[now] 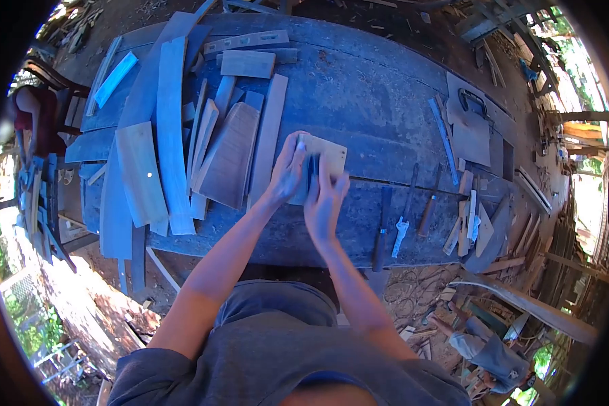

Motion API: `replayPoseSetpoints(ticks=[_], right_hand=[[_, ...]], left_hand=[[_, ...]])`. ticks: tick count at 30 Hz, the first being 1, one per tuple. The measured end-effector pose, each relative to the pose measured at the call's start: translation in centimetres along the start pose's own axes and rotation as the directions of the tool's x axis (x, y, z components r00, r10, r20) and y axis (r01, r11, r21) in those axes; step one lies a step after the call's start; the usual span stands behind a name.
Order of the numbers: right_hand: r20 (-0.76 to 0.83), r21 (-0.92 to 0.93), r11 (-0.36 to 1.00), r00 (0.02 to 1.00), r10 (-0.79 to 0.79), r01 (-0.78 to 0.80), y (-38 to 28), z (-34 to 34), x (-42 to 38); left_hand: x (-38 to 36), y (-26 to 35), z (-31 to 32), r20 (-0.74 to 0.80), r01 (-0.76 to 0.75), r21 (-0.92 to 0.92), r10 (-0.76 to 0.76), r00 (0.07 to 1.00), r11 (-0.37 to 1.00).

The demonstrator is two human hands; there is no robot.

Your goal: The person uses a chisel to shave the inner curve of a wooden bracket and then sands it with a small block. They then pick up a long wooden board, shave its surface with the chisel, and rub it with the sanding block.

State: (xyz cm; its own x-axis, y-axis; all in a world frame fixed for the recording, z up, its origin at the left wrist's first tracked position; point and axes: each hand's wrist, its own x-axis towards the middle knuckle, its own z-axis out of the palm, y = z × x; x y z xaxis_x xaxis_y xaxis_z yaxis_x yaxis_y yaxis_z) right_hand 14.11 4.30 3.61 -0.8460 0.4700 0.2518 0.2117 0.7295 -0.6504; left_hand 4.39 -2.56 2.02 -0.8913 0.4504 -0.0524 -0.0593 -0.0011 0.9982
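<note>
A small, pale, flat wooden piece (333, 153) with small dark holes near its right edge is raised over the near middle of the workbench. My left hand (288, 173) grips its left side, fingers closed around the edge. Against the lower part of the same piece, my right hand (325, 203) has its fingers bent and pressed; its exact grip is partly hidden. Between the hands lies a dark gap or shadow that I cannot make out. Just left of my left hand is a long narrow board (269, 135).
Boards (176, 128) and a spirit level (245, 42) cover the bench's left side. Right of my hands lie wooden-handled tools (427, 216), a pale metal tool (400, 237), wood scraps (468, 223) and a C-clamp (472, 101). Another person (490, 355) is at lower right, another (37, 122) at left.
</note>
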Motion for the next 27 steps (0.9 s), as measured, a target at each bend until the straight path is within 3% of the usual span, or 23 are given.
replayPoseSetpoints(ticks=[1, 4, 6, 7, 9, 11, 16, 19, 22, 24, 25, 27], right_hand=[[-0.062, 0.03, 0.999, 0.998, 0.017, -0.015, -0.6, 0.1, 3.1], [-0.055, 0.003, 1.0, 0.998, 0.024, -0.024, 0.2, 1.5, 6.6], [-0.095, -0.004, 1.0, 0.995, -0.031, 0.031, 0.3, 0.7, 3.5], [-0.059, -0.02, 0.999, 0.997, -0.043, 0.042, 0.2, -0.2, 0.4], [-0.015, -0.033, 0.998, 0.998, -0.06, 0.06, 0.1, -1.0, -1.8], [0.028, 0.022, 0.997, 0.997, 0.067, -0.068, 0.4, -1.4, -2.8], [-0.087, 0.16, 0.984, 0.992, 0.095, -0.08, 1.7, 1.1, 7.0], [-0.077, 0.032, 0.997, 0.995, 0.071, -0.068, 1.1, -0.2, 1.8], [-0.016, 0.095, 0.984, 0.988, 0.155, -0.153, -0.4, -1.6, -4.5], [-0.032, 0.048, 0.991, 0.992, 0.124, -0.122, 0.5, -1.1, -2.2], [-0.098, 0.078, 0.992, 0.99, 0.103, -0.095, 1.2, -0.5, 1.0], [-0.161, 0.115, 0.99, 0.982, 0.099, -0.081, 1.7, 0.3, 4.2]], left_hand=[[0.1, 0.1, 0.3, 0.006, 0.001, -0.004, -0.001, 1.0, 1.0], [-0.3, 0.3, 0.6, 0.003, 0.045, -0.022, -0.045, 0.999, 0.999], [-0.5, 0.2, 0.9, -0.074, 0.014, 0.015, -0.013, 0.997, 1.0], [-0.5, 1.0, 0.9, -0.071, 0.068, -0.036, -0.071, 0.995, 0.997], [-0.3, 0.4, 1.2, -0.056, 0.038, -0.023, -0.04, 0.998, 0.999], [0.1, -0.4, 1.3, -0.039, -0.013, 0.009, 0.013, 0.999, 1.0], [0.0, 0.9, 1.7, -0.008, 0.043, 0.052, -0.043, 0.999, 0.998], [0.3, 0.4, 2.1, -0.019, 0.07, -0.042, -0.071, 0.997, 0.997], [0.9, 0.0, 1.9, -0.013, 0.055, 0.007, -0.055, 0.998, 0.998], [0.7, 0.1, 1.9, -0.005, 0.055, 0.065, -0.055, 0.998, 0.996], [0.8, -0.2, 1.9, 0.032, -0.056, 0.133, 0.053, 0.998, 0.99], [0.4, -0.4, 2.7, 0.011, -0.015, 0.096, 0.014, 1.0, 0.995]])
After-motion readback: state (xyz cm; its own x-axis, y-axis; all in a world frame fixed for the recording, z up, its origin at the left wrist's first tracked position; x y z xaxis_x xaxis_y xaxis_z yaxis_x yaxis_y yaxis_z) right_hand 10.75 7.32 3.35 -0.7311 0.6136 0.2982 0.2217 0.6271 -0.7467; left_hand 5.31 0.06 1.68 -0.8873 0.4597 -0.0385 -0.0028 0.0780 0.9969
